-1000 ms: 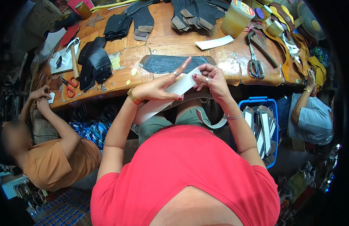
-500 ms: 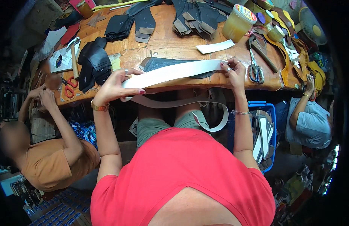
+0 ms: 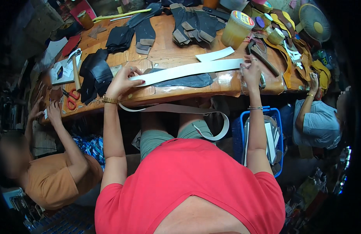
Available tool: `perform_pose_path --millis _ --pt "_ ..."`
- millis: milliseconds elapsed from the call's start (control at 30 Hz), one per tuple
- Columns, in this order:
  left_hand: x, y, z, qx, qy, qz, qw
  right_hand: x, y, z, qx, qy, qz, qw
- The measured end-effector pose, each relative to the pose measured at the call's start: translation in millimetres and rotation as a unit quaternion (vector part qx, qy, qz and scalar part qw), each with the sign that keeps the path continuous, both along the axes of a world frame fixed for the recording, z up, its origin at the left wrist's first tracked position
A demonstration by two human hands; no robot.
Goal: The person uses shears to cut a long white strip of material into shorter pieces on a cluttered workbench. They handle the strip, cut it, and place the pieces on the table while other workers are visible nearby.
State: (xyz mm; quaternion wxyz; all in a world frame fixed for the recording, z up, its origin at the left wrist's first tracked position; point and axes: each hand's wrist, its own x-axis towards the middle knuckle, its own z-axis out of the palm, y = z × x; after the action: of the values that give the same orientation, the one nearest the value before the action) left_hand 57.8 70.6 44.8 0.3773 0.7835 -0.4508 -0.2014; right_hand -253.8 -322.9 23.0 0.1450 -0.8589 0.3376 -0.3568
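Observation:
A long white strip (image 3: 192, 71) is stretched between my two hands above the wooden table's near edge. My left hand (image 3: 125, 80) pinches it toward the left, thumb on top. The right end sits in the closed fingers of my right hand (image 3: 251, 73). From my left hand the rest of the strip drops below the table edge and loops over my lap. Under the stretched part lies a dark, long, curved flat piece (image 3: 184, 80). A short white strip (image 3: 215, 54) rests just beyond. Scissors (image 3: 262, 81) are mostly hidden behind my right hand.
Black cut pieces (image 3: 96, 72), a hammer (image 3: 76, 72) and red-handled scissors (image 3: 72, 99) lie left. A tub of yellowish stuff (image 3: 236, 33) stands at the far right. A blue basket (image 3: 281, 156) of strips is beside my right arm. People sit on both sides.
My hands have moved apart, the right one farther right toward the scissors. The strip, bowed before, is now straighter and more taut. At left, the other person's hands have separated.

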Motion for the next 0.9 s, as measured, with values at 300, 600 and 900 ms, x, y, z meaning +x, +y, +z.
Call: perform_pose_path --millis 300,600,900 --pt "-8.7 -11.3 -3.2 0.014 0.014 -0.03 0.999 62.7 11.6 16.8 -0.077 0.156 0.217 0.96" --pt "-28.6 -25.0 -19.3 -0.006 -0.156 0.062 0.986 110.8 3.7 33.3 -0.107 0.23 0.296 0.921" --pt "-44.2 -34.0 -26.5 -0.035 -0.279 0.118 0.952 185.0 10.8 101.2 -0.166 0.088 0.3 0.935"
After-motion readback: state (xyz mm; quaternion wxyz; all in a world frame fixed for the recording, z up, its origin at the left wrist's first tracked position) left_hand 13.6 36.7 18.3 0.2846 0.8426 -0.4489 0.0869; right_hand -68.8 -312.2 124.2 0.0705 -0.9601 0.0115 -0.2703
